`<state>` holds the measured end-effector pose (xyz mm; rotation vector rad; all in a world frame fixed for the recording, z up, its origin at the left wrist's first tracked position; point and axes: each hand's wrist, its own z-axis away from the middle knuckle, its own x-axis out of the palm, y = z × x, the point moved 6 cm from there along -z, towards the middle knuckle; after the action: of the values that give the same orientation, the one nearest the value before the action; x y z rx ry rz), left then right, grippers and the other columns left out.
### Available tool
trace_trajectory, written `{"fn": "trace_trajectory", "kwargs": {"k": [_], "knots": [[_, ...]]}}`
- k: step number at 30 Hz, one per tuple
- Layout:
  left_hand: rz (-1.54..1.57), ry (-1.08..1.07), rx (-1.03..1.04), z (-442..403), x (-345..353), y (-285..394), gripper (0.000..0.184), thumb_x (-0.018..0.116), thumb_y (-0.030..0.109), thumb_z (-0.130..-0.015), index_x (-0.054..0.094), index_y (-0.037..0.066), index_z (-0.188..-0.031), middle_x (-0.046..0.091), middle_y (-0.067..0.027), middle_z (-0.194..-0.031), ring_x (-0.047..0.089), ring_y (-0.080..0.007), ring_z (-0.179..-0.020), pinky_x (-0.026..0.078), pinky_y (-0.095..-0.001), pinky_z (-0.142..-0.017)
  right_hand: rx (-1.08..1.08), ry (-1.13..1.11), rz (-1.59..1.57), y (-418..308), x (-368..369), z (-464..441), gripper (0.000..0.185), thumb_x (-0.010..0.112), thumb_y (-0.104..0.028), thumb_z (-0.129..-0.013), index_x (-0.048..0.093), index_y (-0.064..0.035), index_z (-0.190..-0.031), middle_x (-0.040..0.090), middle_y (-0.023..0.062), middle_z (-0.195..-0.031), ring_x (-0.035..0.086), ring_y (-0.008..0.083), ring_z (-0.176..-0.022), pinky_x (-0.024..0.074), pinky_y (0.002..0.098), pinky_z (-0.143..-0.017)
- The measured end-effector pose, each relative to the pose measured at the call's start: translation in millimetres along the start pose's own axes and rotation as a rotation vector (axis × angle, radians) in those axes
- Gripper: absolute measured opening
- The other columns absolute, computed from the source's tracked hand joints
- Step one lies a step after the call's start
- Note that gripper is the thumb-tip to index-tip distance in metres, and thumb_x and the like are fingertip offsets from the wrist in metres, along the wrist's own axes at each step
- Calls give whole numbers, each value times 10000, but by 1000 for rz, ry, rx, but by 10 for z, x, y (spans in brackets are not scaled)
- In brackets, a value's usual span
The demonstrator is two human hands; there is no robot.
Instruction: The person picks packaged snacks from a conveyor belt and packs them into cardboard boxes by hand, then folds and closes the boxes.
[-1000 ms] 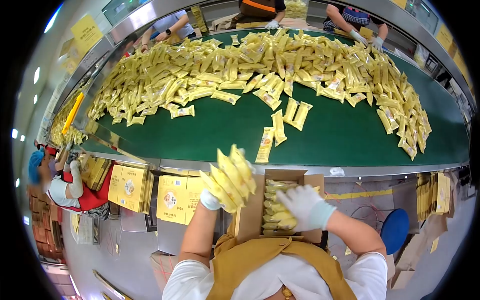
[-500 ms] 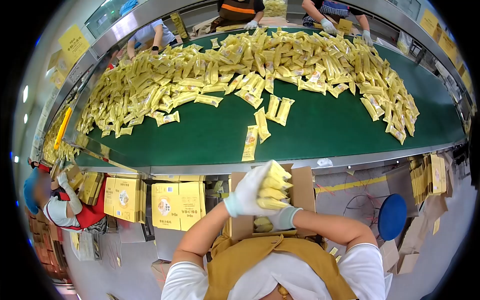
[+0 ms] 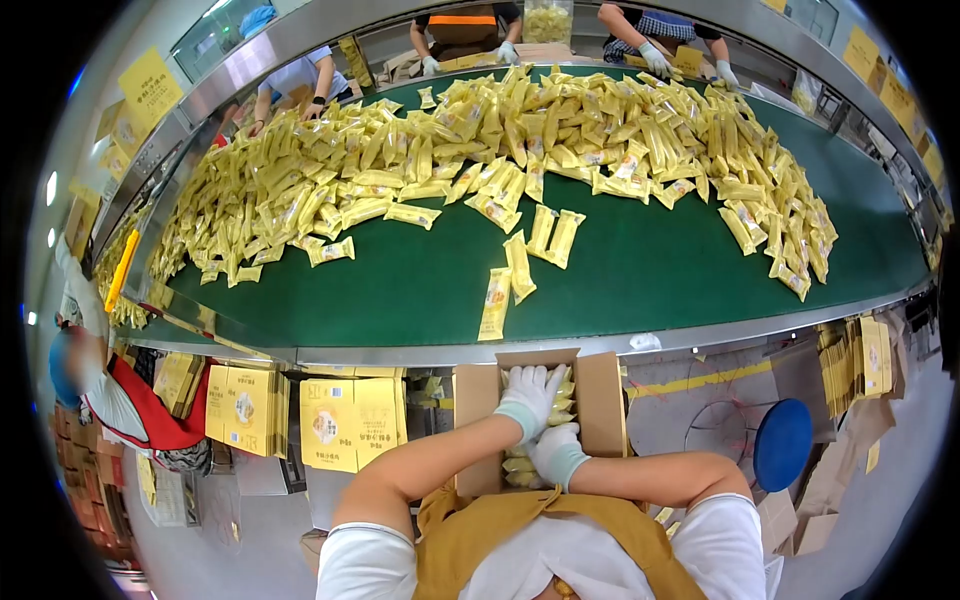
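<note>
An open cardboard box [image 3: 601, 400] stands in front of me at the belt's near edge, flaps spread. Inside it, my gloved left hand [image 3: 530, 396] is closed over a row of yellow snack packets [image 3: 563, 398], its fingers laid along their side. Closer to my body, my gloved right hand [image 3: 557, 453] curls against the near end of the same packets; its fingertips are partly hidden. More packets [image 3: 520, 470] lie lower in the box by my right wrist. Just beyond the box, a single packet [image 3: 493, 303] rests on the green belt.
A large heap of yellow packets [image 3: 450, 130] covers the far part of the green conveyor belt [image 3: 400, 285]. Folded yellow cartons [image 3: 350, 420] stand to the left, a blue stool [image 3: 783, 445] to the right. Co-workers stand across the belt and at far left.
Both hands have lowered the row of packets from above the box down into it. The far co-worker's second hand has come into view, and the person at left has raised an arm.
</note>
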<state>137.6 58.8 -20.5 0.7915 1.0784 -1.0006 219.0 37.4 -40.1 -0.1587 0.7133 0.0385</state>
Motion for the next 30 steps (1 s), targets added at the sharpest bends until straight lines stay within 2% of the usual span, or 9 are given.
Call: {"fn": "trace_trajectory", "kwargs": {"k": [4,5,8,11,14,15,18,21,30], "knots": [[87,-311,200,-4,-16,-121,991,723,335,-777,225,-46,-1544,386,-295,-1467,405,-408,-1362,301,-519,-1123,-181,156,120,98,-10,-35,683,742,-541,-831,621,-97,-1335,707,107,-1226,697,293,-1063,544,506,-816],[37,-309,261,78,-209,-175,836,709,367,-824,389,-15,-1496,442,-298,-1471,441,-365,-1386,355,-482,-1125,-241,-61,-16,200,-651,541,581,677,-500,-903,648,-70,-1293,705,151,-1217,694,275,-1071,541,429,-883],[501,-323,240,171,-898,-591,548,675,367,-891,614,49,-1334,669,-239,-1221,659,-289,-1140,500,-414,-980,-579,169,-711,904,-1111,800,446,600,-445,-980,698,-69,-1199,709,133,-1197,675,279,-1083,519,374,-941],[824,120,-97,60,-1219,-1175,340,641,343,-947,735,61,-1110,747,-131,-795,727,-289,-716,586,-374,-724,-236,688,-938,1751,-1736,907,330,626,-363,-965,731,-63,-1054,748,122,-1032,727,263,-913,571,347,-805],[582,290,-397,-278,-964,-1322,883,727,515,-843,387,55,-1515,537,-297,-1391,606,-392,-1216,513,-437,-987,101,1067,-624,2341,-2018,252,437,609,-427,-929,660,-122,-1237,684,166,-1087,662,349,-999,532,400,-898],[602,154,-441,-418,-856,-1298,1166,753,612,-769,124,101,-1609,240,-311,-1593,395,-474,-1398,416,-478,-1097,212,1073,-514,2419,-2068,-16,544,605,-496,-910,598,-161,-1338,617,164,-1238,619,371,-1093,509,437,-951],[206,117,-445,-707,-892,-1176,1051,712,657,-774,198,281,-1610,250,-256,-1615,343,-419,-1454,434,-569,-1013,442,943,-421,2470,-2316,-616,608,593,-572,-892,512,-314,-1437,402,161,-1547,352,524,-1396,361,668,-1072],[60,159,-323,-1018,-683,-1323,796,668,609,-850,348,376,-1540,259,-172,-1631,389,-355,-1437,472,-535,-922,445,857,-472,2589,-2321,-991,575,588,-577,-895,538,-339,-1415,325,152,-1606,220,591,-1437,282,738,-1082],[117,142,-245,-1117,-765,-1407,580,639,540,-894,542,312,-1418,242,-214,-1630,379,-414,-1423,441,-536,-996,-20,1048,-233,2647,-1445,-417,349,679,-290,-816,677,-207,-1154,470,127,-1510,268,554,-1433,354,555,-1134]]}}
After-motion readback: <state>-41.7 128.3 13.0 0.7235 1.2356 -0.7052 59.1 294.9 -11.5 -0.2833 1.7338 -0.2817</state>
